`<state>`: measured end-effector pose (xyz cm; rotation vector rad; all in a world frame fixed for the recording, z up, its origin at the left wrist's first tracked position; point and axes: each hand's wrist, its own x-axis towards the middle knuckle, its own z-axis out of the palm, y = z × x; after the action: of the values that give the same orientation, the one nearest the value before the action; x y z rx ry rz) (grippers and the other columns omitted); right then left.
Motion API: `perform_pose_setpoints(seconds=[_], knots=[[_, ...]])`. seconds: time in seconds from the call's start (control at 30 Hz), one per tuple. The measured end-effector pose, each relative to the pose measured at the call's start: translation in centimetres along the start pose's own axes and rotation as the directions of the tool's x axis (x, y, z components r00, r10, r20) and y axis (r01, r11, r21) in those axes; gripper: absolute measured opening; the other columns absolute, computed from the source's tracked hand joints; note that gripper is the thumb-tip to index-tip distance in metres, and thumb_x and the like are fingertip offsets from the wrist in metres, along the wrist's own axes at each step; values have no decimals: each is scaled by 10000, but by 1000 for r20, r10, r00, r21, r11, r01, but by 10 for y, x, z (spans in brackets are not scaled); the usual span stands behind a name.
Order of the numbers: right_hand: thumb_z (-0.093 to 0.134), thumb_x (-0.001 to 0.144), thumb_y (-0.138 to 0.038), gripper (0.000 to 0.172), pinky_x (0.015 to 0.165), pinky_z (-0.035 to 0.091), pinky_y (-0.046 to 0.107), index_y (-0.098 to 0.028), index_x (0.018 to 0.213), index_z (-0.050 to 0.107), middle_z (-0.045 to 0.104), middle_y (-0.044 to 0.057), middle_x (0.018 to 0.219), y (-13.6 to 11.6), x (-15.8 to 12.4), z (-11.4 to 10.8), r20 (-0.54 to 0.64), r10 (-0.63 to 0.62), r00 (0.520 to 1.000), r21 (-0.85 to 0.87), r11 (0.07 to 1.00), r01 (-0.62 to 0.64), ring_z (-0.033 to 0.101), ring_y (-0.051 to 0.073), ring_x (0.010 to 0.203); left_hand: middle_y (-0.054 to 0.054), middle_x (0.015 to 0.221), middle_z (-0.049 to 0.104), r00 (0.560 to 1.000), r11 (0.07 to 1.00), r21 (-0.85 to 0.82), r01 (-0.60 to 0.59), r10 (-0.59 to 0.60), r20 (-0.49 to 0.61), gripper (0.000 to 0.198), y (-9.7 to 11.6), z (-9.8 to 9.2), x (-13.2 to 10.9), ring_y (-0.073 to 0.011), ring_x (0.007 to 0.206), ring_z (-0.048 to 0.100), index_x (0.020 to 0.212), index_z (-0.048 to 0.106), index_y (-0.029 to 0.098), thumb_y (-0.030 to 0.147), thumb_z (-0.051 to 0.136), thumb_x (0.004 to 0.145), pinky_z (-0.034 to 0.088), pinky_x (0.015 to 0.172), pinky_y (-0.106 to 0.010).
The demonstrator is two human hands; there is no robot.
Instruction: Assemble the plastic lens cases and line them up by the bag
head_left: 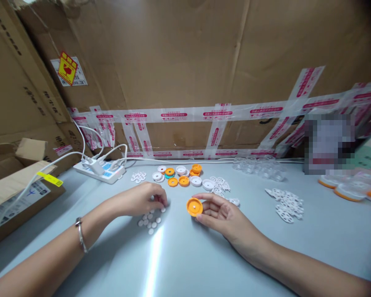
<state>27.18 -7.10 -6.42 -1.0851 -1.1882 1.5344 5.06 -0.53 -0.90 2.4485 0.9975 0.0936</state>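
Observation:
My right hand (218, 212) grips an orange round cap (190, 211) by its rim between thumb and fingers. The cap's hollow side faces me, and a small white peg shows at its centre. On the left, my left hand (151, 198) is bent down with its fingertips together at the table, above a loose group of small white discs (154, 225). One white disc (163, 210) lies right at those fingertips; whether they grip anything is hidden. Beyond both hands sit several orange caps (183, 181) and white caps (196, 181).
White flat cut-out pieces (289, 205) are heaped at right, with smaller white pieces (138, 177) at left. Clear plastic domes (259, 167) stand at the back. A power strip (111, 175) with plugged cables lies back left, near an open carton (21, 198). Large cardboard (173, 62) walls the rear.

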Motion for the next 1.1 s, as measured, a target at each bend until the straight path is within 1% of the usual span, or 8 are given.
perform_pose_setpoints(seconds=[0.13, 0.5, 0.67, 0.73, 0.8, 0.9, 1.0, 1.1], knots=[[752, 614, -332, 459, 784, 444, 286, -188, 1012, 574, 617, 3, 824, 0, 0, 0, 2, 9, 1000, 4, 1000, -9, 578, 130, 777, -41, 830, 676, 1000, 1000, 11, 0, 0, -12, 164, 1, 2, 1, -155, 744, 600, 847, 662, 158, 109, 522, 776, 446, 670, -240], [746, 610, -330, 470, 773, 432, 277, -187, 1018, 563, 599, -2, 818, 0, 0, 0, 5, 20, 1000, -6, 1000, -20, 563, 127, 774, -43, 781, 658, 987, 999, 42, -30, 37, -154, 145, -1, 6, 7, -151, 726, 566, 803, 635, 144, 154, 492, 824, 430, 684, -257], [749, 603, -340, 487, 762, 428, 280, -182, 1015, 543, 593, 3, 830, 4, 2, 1, 70, 25, 997, -25, 999, -24, 557, 122, 751, -38, 777, 651, 987, 999, -33, -28, 22, -159, 136, 0, 7, 6, -149, 716, 562, 821, 634, 146, 191, 506, 834, 436, 677, -263], [742, 616, -339, 468, 764, 428, 282, -182, 1004, 533, 595, 8, 840, 5, 1, 2, 97, 18, 995, -35, 999, -15, 560, 124, 760, -41, 855, 653, 983, 992, -117, -45, 23, -182, 130, 6, 12, 6, -151, 750, 569, 899, 623, 160, 236, 554, 819, 448, 672, -259], [730, 633, -343, 446, 774, 429, 286, -181, 992, 521, 595, 10, 839, 5, 1, 3, 121, 12, 993, -48, 999, -7, 567, 130, 778, -51, 985, 635, 977, 975, -202, -88, 45, -208, 284, 14, 20, 6, -154, 804, 575, 1018, 589, 182, 287, 647, 760, 463, 680, -255], [722, 645, -349, 424, 762, 435, 279, -186, 966, 498, 586, 4, 829, 4, 0, 4, 140, 3, 990, -67, 998, 7, 571, 129, 775, -52, 982, 629, 977, 955, -259, -147, 98, -191, 438, 26, 36, 6, -155, 806, 582, 1067, 576, 188, 314, 735, 679, 475, 716, -263], [714, 658, -349, 451, 732, 445, 268, -213, 977, 425, 583, -19, 797, 5, -1, 5, 126, 9, 992, -57, 998, -1, 579, 122, 745, -54, 933, 647, 965, 947, -280, -156, 85, -250, 358, 32, 47, 7, -160, 805, 592, 1034, 594, 168, 286, 707, 716, 479, 731, -273], [694, 677, -340, 438, 706, 455, 268, -229, 965, 383, 596, -23, 777, 4, -3, 6, 116, 22, 993, -108, 994, -10, 589, 125, 720, -48, 893, 660, 960, 946, -290, -147, 65, -272, 296, 31, 50, 8, -154, 774, 599, 990, 607, 154, 272, 690, 731, 480, 715, -265]])
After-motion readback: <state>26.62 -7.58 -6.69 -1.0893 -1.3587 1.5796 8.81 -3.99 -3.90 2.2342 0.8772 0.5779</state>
